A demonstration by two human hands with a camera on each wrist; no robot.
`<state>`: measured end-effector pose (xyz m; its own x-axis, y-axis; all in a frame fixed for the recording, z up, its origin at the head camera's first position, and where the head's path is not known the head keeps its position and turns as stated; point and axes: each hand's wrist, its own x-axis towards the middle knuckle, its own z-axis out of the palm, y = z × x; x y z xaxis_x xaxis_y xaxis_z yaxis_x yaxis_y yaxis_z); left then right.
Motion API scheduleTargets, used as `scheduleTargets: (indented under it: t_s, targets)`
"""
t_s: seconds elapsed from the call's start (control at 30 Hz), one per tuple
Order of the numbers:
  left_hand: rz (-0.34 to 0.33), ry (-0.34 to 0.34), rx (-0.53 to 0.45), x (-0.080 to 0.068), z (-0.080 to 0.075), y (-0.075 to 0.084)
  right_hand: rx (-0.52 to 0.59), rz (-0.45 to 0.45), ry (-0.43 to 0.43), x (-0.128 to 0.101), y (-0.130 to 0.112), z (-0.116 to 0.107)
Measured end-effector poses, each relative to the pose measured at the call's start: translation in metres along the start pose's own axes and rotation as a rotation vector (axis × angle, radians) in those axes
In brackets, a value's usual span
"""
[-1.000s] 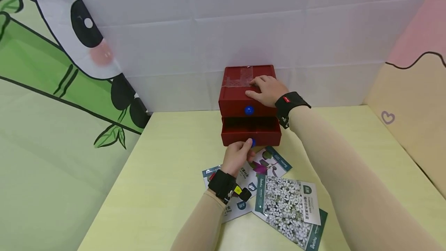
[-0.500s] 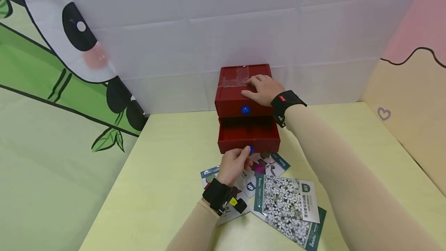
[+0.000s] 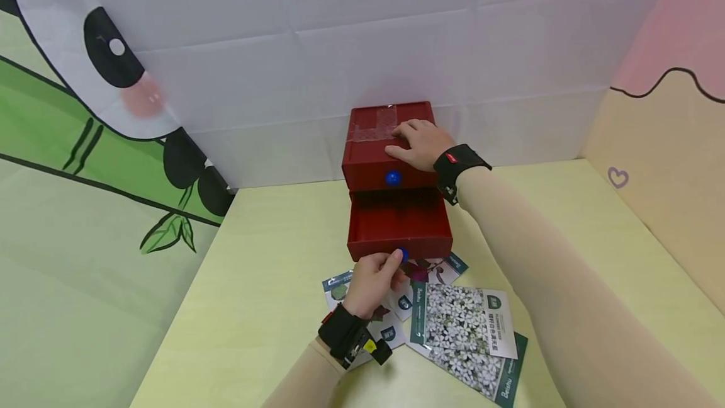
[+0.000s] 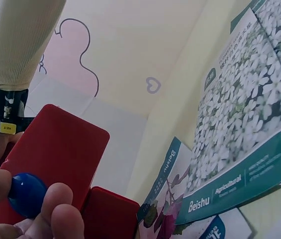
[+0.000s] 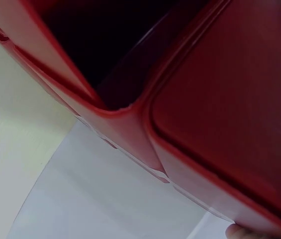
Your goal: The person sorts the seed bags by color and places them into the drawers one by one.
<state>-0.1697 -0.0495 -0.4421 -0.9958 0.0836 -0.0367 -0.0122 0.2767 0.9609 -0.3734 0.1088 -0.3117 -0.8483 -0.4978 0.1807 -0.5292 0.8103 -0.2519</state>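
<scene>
A small red drawer cabinet (image 3: 360, 155) stands against the back wall, with clear tape across its top. Its lower drawer (image 3: 368, 225) is pulled well out, and the visible inside is bare red. My left hand (image 3: 368, 285) pinches the blue drawer knob (image 3: 404, 255) between thumb and fingers; the left wrist view shows the knob (image 4: 27, 195) close up. On the cabinet's top, at the right side, rests my right hand (image 3: 421, 143), fingers spread over it. The upper drawer, with its own blue knob (image 3: 393, 178), is closed. The right wrist view looks down into the dark drawer opening (image 5: 115, 45).
White-flower seed packets (image 3: 455, 317) overlap on the pale table (image 3: 255, 307), right of my left wrist. More packets (image 3: 337, 288) lie under my left hand and below the drawer front, partly hidden. A printed cloth wall (image 3: 272, 93) rises behind the cabinet.
The lower drawer has slid further out toward me, with my left hand on its knob. It now covers more of the packets. My right hand has stayed on the cabinet top.
</scene>
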Motion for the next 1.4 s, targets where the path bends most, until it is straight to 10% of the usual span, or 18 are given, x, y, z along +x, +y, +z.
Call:
scheduleTargets:
  t_s: [1.4]
  targets:
    - [0.016, -0.087, 0.074, -0.032, -0.023, -0.018, 0.007, 0.002, -0.021, -0.003, -0.011, -0.004]
